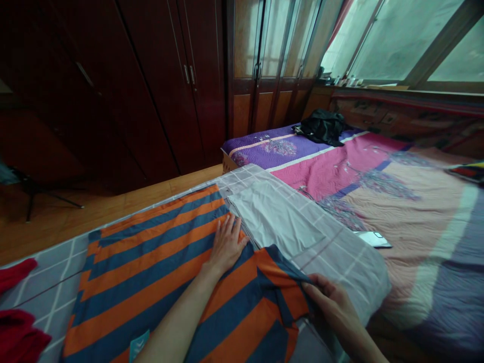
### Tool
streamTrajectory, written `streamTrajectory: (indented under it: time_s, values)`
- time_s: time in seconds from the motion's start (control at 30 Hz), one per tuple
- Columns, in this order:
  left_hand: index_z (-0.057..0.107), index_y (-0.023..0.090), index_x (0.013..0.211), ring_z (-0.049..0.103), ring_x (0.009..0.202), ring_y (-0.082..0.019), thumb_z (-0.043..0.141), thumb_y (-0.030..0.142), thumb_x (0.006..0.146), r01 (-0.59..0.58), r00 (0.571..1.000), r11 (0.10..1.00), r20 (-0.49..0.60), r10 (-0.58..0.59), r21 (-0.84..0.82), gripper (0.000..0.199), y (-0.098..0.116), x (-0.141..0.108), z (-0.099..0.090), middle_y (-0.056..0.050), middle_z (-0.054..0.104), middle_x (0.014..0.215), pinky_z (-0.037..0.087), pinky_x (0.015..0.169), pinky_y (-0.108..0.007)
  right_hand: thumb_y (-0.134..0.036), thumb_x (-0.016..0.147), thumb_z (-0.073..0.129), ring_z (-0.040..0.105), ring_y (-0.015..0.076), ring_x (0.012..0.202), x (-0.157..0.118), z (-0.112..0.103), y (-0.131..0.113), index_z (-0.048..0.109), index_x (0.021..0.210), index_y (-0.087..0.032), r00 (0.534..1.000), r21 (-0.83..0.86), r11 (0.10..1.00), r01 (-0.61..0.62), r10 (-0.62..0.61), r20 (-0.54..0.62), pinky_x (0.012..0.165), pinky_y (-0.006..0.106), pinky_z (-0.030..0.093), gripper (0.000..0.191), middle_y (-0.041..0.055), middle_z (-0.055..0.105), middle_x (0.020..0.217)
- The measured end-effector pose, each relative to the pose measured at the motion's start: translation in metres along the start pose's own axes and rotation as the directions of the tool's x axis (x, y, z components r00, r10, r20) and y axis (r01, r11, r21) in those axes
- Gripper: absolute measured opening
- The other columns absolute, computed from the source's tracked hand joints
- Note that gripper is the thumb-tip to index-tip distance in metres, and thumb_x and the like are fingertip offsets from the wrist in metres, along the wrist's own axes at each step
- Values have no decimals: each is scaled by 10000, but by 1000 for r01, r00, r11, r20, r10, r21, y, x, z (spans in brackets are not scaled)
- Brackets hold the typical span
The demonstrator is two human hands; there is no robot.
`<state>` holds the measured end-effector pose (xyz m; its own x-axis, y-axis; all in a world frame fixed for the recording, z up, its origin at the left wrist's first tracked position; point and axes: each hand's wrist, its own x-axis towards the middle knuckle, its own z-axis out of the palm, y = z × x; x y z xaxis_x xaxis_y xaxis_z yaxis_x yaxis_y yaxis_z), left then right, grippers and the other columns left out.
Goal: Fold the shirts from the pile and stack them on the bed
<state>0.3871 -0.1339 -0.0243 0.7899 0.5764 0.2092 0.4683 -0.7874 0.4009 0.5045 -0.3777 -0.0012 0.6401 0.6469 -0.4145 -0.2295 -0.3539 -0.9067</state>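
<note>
An orange and dark blue striped shirt [151, 262] lies spread over a grey checked cloth [351, 262]. My left hand [227, 244] rests flat on the shirt near its far edge, fingers spread. At the shirt's right side, my right hand [333, 300] pinches the sleeve [289, 287] between thumb and fingers. Beyond the left hand lies a folded pale grey cloth [278, 214]. A small teal tag or print [138, 345] shows on the shirt beside my left forearm.
Red cloth [20, 335] lies at the left edge. A bed with a purple and pink quilt [397, 201] holds a white phone [373, 239] and a black bundle [321, 127]. Dark wardrobes [170, 91] stand behind, and a black-legged stand [49, 189] is on the wooden floor.
</note>
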Motion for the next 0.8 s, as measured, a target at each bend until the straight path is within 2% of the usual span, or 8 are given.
streamTrajectory:
  time_s: [0.1,0.2,0.3,0.43,0.57,0.67,0.73,0.8]
  values:
    - [451,139,1331,472,1229,-222,442,336,926,-65,997,960,-57,51,-274,450,14,-6,-14,-119,514,1336,362,1051,-382,-475,711,642,575,155,566,-5,7,-10,645,769,-176,988,-90,985,146,-151,-44,498,236,439,305,3,623,619]
    - [528,159,1261,613,902,-172,498,237,869,-71,996,883,12,87,-464,401,30,-11,-20,-79,616,1173,470,894,-304,-421,789,565,603,181,626,-10,15,-23,673,815,-186,940,-334,887,317,-340,-10,548,258,459,260,20,652,667]
    - [563,175,1240,607,928,-184,504,155,815,-76,983,846,102,152,-528,429,44,-14,-13,-69,628,1159,461,890,-302,-329,838,513,638,190,703,-15,23,-29,683,876,-210,853,-539,691,482,-510,108,615,266,473,211,34,688,767]
    - [590,185,1202,574,986,-207,503,84,750,-7,978,776,157,136,-631,471,53,-12,-1,-66,629,1080,431,909,-321,-234,869,471,632,150,648,-23,30,-27,660,896,-219,708,-621,461,634,-668,227,575,231,449,191,21,652,726]
    - [627,128,902,588,757,-159,468,95,747,214,957,551,285,46,-806,224,44,-5,-2,-45,623,828,478,731,-278,-183,881,477,609,119,600,-33,39,-18,632,961,-202,618,-640,315,701,-717,323,533,196,424,175,10,610,692]
    - [558,135,755,574,707,-129,442,97,728,263,942,489,330,54,-832,125,26,-2,-15,-30,602,770,465,681,-236,-169,895,460,586,117,589,-40,50,-10,617,1009,-202,547,-632,197,749,-723,422,530,198,416,197,11,586,691]
    - [530,141,722,580,768,-130,460,102,697,290,932,456,356,65,-842,84,14,-4,-26,-40,612,843,457,708,-227,-166,895,451,589,131,638,-44,57,-2,608,1022,-211,527,-636,148,757,-714,461,567,215,436,207,26,596,748]
    - [532,141,724,581,797,-133,473,113,676,326,917,443,392,66,-835,81,3,-6,-34,-45,611,868,450,706,-218,-172,877,472,593,152,704,-46,61,6,599,1030,-216,540,-666,129,735,-705,459,613,239,464,203,46,605,830]
